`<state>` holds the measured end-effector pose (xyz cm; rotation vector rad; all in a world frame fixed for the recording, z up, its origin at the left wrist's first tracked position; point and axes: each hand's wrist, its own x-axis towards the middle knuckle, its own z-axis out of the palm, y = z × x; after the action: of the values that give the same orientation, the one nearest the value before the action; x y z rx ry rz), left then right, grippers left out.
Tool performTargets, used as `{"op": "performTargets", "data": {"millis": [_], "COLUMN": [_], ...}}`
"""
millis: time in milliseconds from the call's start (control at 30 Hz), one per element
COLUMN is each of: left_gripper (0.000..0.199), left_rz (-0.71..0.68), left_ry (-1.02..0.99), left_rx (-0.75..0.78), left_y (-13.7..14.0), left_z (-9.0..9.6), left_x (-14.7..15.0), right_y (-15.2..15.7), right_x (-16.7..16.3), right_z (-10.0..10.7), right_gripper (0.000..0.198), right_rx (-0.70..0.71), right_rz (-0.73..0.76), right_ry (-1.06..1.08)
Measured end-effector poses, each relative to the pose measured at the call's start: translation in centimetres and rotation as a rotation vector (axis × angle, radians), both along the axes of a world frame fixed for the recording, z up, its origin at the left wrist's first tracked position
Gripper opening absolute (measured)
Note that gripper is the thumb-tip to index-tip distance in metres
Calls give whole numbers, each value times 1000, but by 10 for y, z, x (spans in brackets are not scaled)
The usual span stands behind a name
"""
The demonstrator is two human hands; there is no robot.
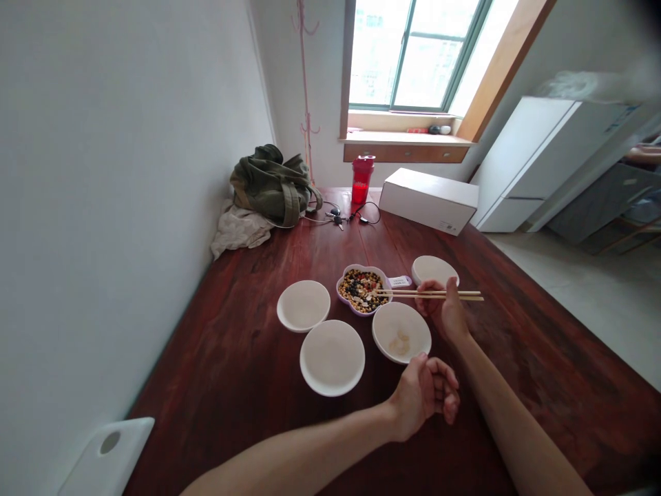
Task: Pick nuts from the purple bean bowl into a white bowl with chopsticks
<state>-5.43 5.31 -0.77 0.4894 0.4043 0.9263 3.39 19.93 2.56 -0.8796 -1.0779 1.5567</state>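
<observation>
My right hand [448, 313] is closed on a pair of wooden chopsticks [467, 296], held nearly level. Their tips reach into a purple-rimmed, flower-shaped dish [338, 293] full of mixed beans, grains and pale pieces. In front of that dish sits a white bowl [385, 331] with a few thin, pale slices [400, 342] in it. My left hand [427, 394] rests at this bowl's near rim, palm turned sideways and fingers loosely curled with nothing in them. Whether its thumb touches the rim I cannot tell.
Two bare white bowls [332, 358] stand to the left, and another white bowl [434, 267] is partly behind my right hand. Farther back are a red shaker bottle [362, 180], a white box [428, 200], keys [337, 219], cables and a green bag [271, 186]. A wall borders the left.
</observation>
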Motion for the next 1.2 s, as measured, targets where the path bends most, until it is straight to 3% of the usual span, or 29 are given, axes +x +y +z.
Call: {"op": "performTargets", "data": {"millis": [100,333,633,867,1200], "left_gripper": [57,61,61,61,62], "left_rz": [-6,-23,-19,-22,-25], "left_ry": [5,18,23,22,8], "left_rx": [-1,2,-8,-10,6], "left_y": [0,0,0,0,1], "left_z": [0,1,-1,-1,-5], "left_x": [0,0,1,1,2], "right_y": [-3,-1,-2,-3,0], "right_x": [-5,0,-2,-3,9], "right_z": [-4,-5,-4,-7,7], "right_gripper": [67,53,56,53,55], "right_rx": [3,152,310,231,48], "right_rz": [-5,-66,-61,-112,-9], "right_ry": [-42,-252,-423,-320,179]}}
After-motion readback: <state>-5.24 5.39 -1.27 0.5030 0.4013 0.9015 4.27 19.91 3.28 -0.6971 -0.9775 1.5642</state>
